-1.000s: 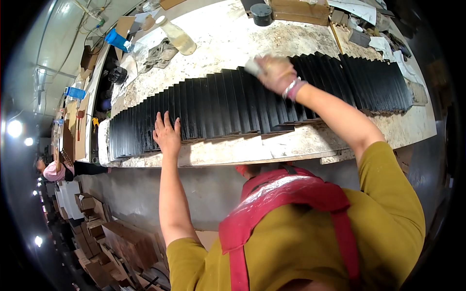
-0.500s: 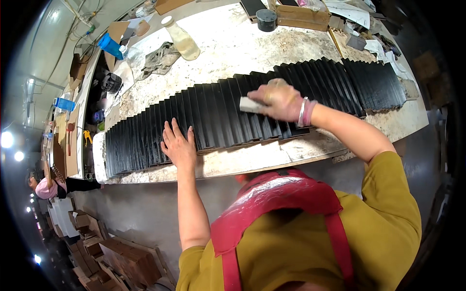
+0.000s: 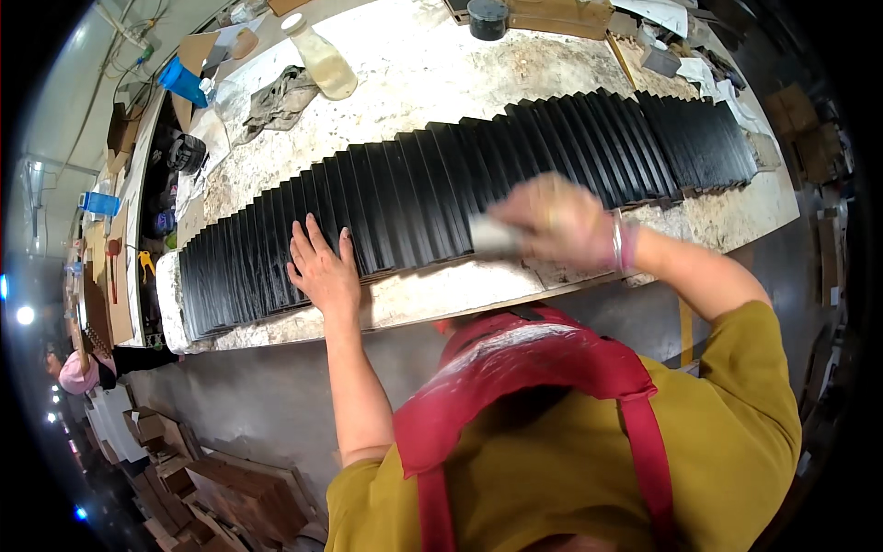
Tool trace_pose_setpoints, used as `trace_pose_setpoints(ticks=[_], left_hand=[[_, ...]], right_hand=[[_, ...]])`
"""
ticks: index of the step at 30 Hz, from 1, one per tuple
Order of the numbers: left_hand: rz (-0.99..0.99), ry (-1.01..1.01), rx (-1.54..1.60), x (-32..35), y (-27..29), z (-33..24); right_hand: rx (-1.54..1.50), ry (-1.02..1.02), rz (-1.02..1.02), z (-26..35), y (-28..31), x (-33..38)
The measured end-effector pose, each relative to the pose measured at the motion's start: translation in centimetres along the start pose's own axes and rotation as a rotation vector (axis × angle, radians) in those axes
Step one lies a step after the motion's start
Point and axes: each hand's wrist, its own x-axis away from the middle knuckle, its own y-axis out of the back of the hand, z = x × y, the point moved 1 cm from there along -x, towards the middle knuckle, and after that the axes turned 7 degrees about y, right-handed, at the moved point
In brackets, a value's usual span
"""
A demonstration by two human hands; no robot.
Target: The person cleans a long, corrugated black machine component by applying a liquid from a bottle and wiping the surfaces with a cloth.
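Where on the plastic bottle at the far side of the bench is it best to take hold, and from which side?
Probably the bottle body, taken from above across its width: it lies on its side on the bench, cap toward the far edge, with a rag close beside it.

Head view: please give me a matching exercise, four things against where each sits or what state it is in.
Things:
1. left hand
2. right hand
3. bottle
4. blue box

Places or states:
A. lying on the bench beyond the black strips
B. flat, fingers spread, on the black strips
C. blurred, shut on a pale brush
D. at the bench's far left edge

Pairs: 1-B, 2-C, 3-A, 4-D
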Motion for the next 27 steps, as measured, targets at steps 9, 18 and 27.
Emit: trace_pose_setpoints(ticks=[9,18,27], left_hand=[[0.817,-0.468,0.912,10.1,1.6,-7.4],[0.711,-0.558,0.898,10.9,-1.5,-11.3],[0.582,-0.62,0.895,11.8,-3.1,-9.4]], right_hand=[[0.173,-0.367,0.051,-11.4,-2.9,-8.2],[0.093,-0.387,0.023,-9.0,-1.2,-6.4],[-0.036,0.073,0.223,0.3,0.8,1.5]])
